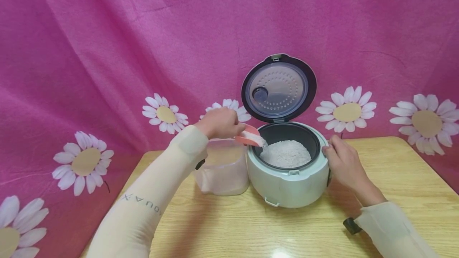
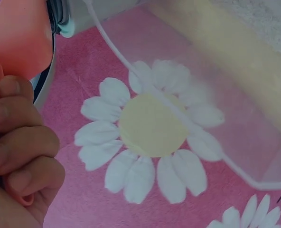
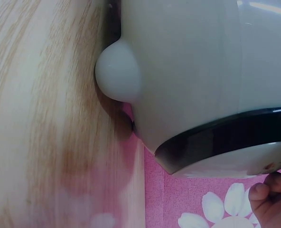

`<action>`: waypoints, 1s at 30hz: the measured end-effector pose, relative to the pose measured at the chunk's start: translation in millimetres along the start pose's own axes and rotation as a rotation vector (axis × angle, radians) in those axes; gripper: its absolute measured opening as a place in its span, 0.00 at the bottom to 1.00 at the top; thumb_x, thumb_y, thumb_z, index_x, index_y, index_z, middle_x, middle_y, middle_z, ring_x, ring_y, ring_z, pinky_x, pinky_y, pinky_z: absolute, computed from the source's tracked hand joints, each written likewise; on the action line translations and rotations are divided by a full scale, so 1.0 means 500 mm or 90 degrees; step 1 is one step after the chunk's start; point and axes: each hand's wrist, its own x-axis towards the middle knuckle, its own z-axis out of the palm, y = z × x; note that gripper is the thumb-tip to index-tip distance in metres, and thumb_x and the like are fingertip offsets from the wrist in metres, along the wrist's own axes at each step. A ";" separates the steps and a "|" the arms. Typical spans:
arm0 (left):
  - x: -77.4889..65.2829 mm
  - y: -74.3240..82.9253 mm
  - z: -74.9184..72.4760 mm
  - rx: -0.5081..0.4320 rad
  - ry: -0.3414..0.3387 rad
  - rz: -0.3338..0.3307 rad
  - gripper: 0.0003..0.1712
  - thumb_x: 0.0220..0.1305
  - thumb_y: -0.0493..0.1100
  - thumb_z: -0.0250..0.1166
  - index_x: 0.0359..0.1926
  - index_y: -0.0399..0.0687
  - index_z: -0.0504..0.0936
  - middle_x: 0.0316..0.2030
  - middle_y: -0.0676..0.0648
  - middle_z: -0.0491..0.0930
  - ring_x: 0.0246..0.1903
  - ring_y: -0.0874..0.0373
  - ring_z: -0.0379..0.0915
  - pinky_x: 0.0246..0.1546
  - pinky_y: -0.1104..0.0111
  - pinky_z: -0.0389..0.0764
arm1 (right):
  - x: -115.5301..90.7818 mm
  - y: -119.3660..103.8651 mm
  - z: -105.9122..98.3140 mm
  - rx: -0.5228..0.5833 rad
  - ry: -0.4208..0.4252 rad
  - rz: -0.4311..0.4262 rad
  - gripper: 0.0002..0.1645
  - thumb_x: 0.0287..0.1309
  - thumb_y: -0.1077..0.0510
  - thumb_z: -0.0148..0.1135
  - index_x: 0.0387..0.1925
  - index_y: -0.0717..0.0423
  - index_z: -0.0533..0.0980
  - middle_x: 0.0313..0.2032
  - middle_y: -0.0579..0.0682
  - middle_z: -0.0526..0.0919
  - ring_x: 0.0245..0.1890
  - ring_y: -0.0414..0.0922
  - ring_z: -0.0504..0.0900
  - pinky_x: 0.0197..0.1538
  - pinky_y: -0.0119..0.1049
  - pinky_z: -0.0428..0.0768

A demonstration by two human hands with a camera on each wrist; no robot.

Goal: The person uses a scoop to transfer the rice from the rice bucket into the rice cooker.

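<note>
My left hand [image 1: 220, 123] grips the handle of a coral-coloured scoop [image 2: 22, 40], its fingers curled round it in the left wrist view. The scoop's front lies over the left rim of a pale green rice cooker [image 1: 287, 190], with white rice spilling off its lip. A mound of rice [image 1: 287, 154] sits inside the dark inner pot [image 1: 281, 132]. On the cooker's right side, my right hand [image 1: 344, 164] holds the upper edge, thumb near the rim. Its bent fingertips [image 3: 259, 190] show at the cooker's edge in the right wrist view.
The cooker's lid [image 1: 279, 90] stands raised at the back. A translucent plastic container [image 1: 226, 178] sits right beside the cooker on its left. Both rest on a light wooden table [image 1: 222, 230]. Behind it hangs a pink cloth [image 1: 179, 51] printed with daisies.
</note>
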 end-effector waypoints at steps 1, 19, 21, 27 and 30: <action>0.001 0.003 -0.002 0.011 0.003 0.000 0.21 0.72 0.56 0.57 0.27 0.50 0.81 0.19 0.52 0.71 0.22 0.58 0.69 0.25 0.68 0.70 | 0.000 0.000 0.000 -0.001 0.000 0.001 0.11 0.73 0.55 0.48 0.32 0.54 0.68 0.26 0.48 0.66 0.29 0.41 0.66 0.31 0.34 0.64; 0.006 0.039 -0.013 0.147 0.056 0.020 0.18 0.71 0.55 0.56 0.28 0.51 0.79 0.21 0.51 0.73 0.24 0.57 0.72 0.27 0.66 0.74 | 0.000 -0.002 0.000 0.000 -0.004 0.000 0.11 0.73 0.55 0.48 0.32 0.54 0.67 0.26 0.48 0.65 0.29 0.42 0.65 0.31 0.34 0.64; 0.005 0.041 -0.012 0.161 0.071 0.027 0.18 0.71 0.54 0.56 0.28 0.51 0.78 0.21 0.51 0.72 0.24 0.56 0.72 0.26 0.67 0.74 | 0.000 -0.004 -0.001 0.001 -0.005 0.001 0.11 0.73 0.55 0.48 0.32 0.54 0.67 0.26 0.48 0.66 0.30 0.41 0.65 0.32 0.34 0.64; 0.000 0.036 -0.008 0.181 0.120 0.048 0.19 0.70 0.53 0.55 0.24 0.50 0.77 0.19 0.51 0.70 0.22 0.57 0.70 0.23 0.68 0.72 | -0.001 -0.005 -0.003 0.001 -0.006 0.003 0.11 0.73 0.55 0.48 0.32 0.54 0.67 0.26 0.49 0.66 0.30 0.42 0.66 0.32 0.34 0.65; -0.004 0.028 -0.006 0.195 0.146 0.053 0.20 0.70 0.53 0.55 0.22 0.50 0.77 0.20 0.50 0.70 0.23 0.56 0.69 0.23 0.67 0.73 | 0.000 -0.003 -0.003 -0.001 -0.004 0.000 0.11 0.73 0.56 0.48 0.32 0.54 0.67 0.26 0.49 0.66 0.30 0.41 0.65 0.31 0.34 0.64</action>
